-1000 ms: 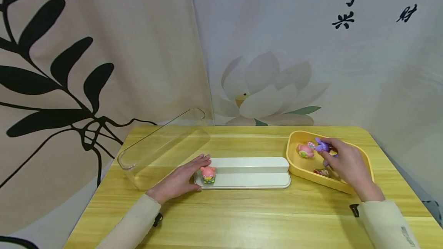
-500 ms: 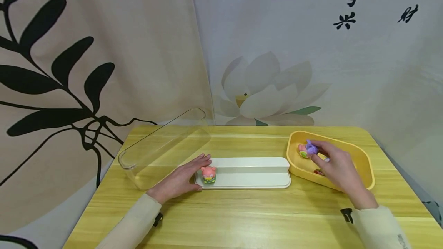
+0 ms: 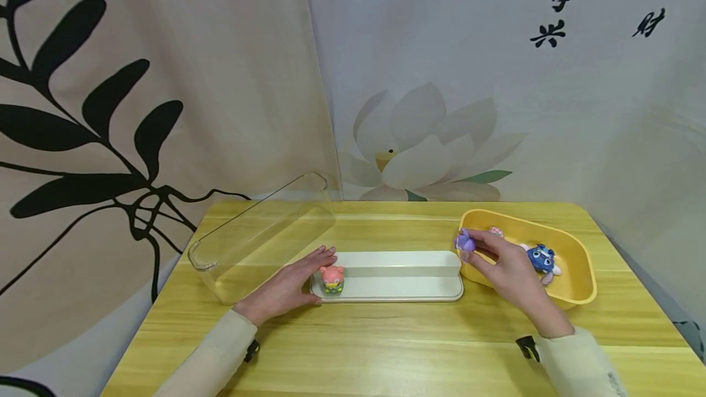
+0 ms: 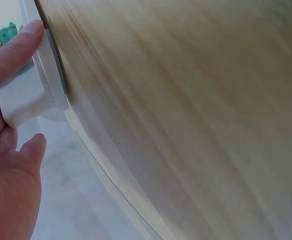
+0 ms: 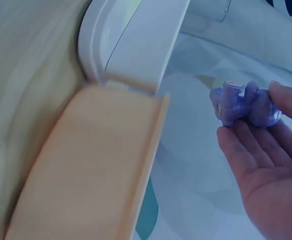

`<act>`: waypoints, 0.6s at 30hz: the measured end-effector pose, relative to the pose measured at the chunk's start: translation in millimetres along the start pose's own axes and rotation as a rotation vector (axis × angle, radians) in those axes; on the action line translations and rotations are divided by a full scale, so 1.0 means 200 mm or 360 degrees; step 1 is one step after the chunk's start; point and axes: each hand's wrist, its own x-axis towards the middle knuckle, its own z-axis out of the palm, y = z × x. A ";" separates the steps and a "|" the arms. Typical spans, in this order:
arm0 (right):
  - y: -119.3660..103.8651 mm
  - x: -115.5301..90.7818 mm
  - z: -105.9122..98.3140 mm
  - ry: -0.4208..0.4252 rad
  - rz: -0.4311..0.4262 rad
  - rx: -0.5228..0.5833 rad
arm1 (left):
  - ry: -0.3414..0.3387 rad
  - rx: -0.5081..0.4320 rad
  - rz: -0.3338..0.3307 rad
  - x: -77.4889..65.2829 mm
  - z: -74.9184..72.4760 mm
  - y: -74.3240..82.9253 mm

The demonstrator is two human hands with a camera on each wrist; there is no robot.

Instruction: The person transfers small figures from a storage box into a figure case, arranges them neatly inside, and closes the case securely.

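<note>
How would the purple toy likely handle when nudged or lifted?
The purple toy probably tips rather than rolling freely, given its knobbly shape. It likely feels stiff, since its jutting parts show no sag, and light, since the right hand merely pinches it.

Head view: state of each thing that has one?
Clear cover: off the white base, on the table
White base: held at its left end by left grip
Pink-headed figurine: upright on the base
Purple figurine: held in the air by right grip
Yellow tray: open-topped
Blue figurine: in the tray
</note>
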 end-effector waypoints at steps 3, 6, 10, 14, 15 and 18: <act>-0.02 0.00 0.04 -0.0041 0.0005 0.0076 | -0.0012 -0.0002 -0.0016 0.00 0.00 0.00; -0.04 0.01 0.07 -0.0079 0.0013 0.0185 | -0.0022 -0.0001 -0.0021 0.00 0.00 0.00; -0.06 0.03 0.12 -0.0123 0.0000 0.0381 | -0.0020 -0.0006 -0.0018 0.00 0.00 0.00; -0.09 0.04 0.19 -0.0147 -0.0045 0.0503 | -0.0009 -0.0003 -0.0009 0.00 0.00 0.00; -0.09 0.05 0.20 -0.0150 -0.0056 0.0519 | -0.0004 0.0002 -0.0001 0.00 0.00 0.00; -0.12 0.05 0.25 -0.0168 -0.0051 0.0540 | -0.0004 0.0002 -0.0003 0.00 0.00 0.00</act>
